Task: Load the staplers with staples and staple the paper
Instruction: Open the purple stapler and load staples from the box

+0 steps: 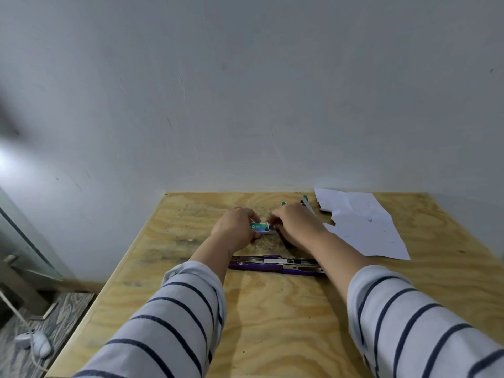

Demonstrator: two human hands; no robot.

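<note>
A small green-and-white staple box [262, 228] sits between my two hands at the middle of the wooden table [272, 309]. My left hand [236, 227] grips its left end with curled fingers. My right hand [296, 223] has its fingers curled at the box's right end; what they pinch is hidden. A purple stapler [275, 264] lies opened flat, its metal staple channel facing up, just nearer to me than the hands. White paper sheets [362, 225] lie at the back right.
A teal-tipped object [305, 201], perhaps another stapler, peeks out behind my right hand near the paper. The table's far edge meets a grey wall. A white cable and plug [32, 339] lie on the floor at the left.
</note>
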